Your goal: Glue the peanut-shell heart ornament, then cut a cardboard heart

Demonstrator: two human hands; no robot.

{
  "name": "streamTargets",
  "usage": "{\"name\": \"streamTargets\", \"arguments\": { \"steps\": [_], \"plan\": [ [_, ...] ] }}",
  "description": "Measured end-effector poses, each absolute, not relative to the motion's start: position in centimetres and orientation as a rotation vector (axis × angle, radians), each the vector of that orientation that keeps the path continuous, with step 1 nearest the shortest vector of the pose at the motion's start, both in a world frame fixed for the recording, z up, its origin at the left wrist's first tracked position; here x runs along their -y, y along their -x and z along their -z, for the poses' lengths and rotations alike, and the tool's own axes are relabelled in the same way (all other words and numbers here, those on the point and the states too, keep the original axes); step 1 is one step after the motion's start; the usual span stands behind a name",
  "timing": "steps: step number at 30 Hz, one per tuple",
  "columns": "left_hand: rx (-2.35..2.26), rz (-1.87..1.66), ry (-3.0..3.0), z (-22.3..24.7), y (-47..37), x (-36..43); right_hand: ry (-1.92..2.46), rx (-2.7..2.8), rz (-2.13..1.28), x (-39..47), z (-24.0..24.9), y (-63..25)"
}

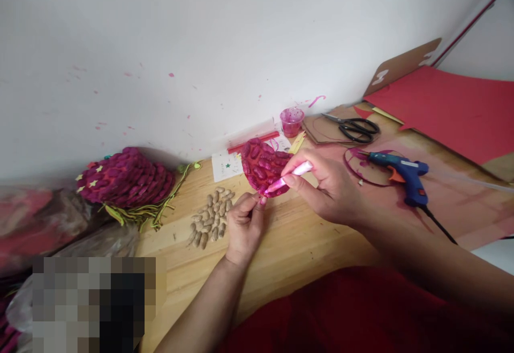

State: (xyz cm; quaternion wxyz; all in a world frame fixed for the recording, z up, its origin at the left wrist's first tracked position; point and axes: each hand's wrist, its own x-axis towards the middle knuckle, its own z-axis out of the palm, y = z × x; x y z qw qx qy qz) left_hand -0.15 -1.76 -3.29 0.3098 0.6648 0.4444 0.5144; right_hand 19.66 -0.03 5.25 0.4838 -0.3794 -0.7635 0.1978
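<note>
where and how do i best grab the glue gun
Probably by its handle, from the near right side. The glue gun lies on its side with the handle angled towards you and the cord leaving its end. The nozzle points left, away from that grip. Mind the orange trigger.

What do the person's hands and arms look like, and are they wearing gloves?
No gloves: the left hand and right hand are both bare. I see no sleeves on the forearms, and no watch or bracelet. Dark red cloth, probably clothing, shows below.
</note>
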Motion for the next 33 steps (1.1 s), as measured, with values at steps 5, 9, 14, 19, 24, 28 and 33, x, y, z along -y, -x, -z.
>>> {"name": "streamTargets", "arguments": {
  "steps": [5, 9, 14, 19, 24, 28, 33],
  "plan": [
    [-1.183, -1.393, -1.715, 3.31, 0.23, 1.71, 0.933, 1.816, -0.469, -0.05, -5.02, -19.92],
    [-1.175, -1.454, -1.649, 3.16, 0.23, 1.58, 0.917, 1.81, -0.485, -0.17, -4.91, -20.01],
    [-1.167, -1.467, -1.59, 2.9, 0.17, 1.41, 0.943, 1.826, -0.428, -0.2, -5.07, -20.21],
    [-1.144, -1.463, -1.566, 3.12, 0.23, 1.35, 0.88, 1.83, -0.471, -0.02, -5.26, -20.02],
    [-1.138, -1.452, -1.542, 3.48, 0.41, 1.37, 0.92, 1.851, -0.428, -0.1, -5.29, -20.13],
    [-1.146, -1.445, -1.569, 3.36, 0.42, 1.38, 0.907, 1.861, -0.421, 0.09, -5.4, -20.1],
    [-1.15, -1.435, -1.679, 3.22, 0.35, 1.47, 0.885, 1.88, -0.39, 0.49, -5.59, -19.65]
  ]
}}
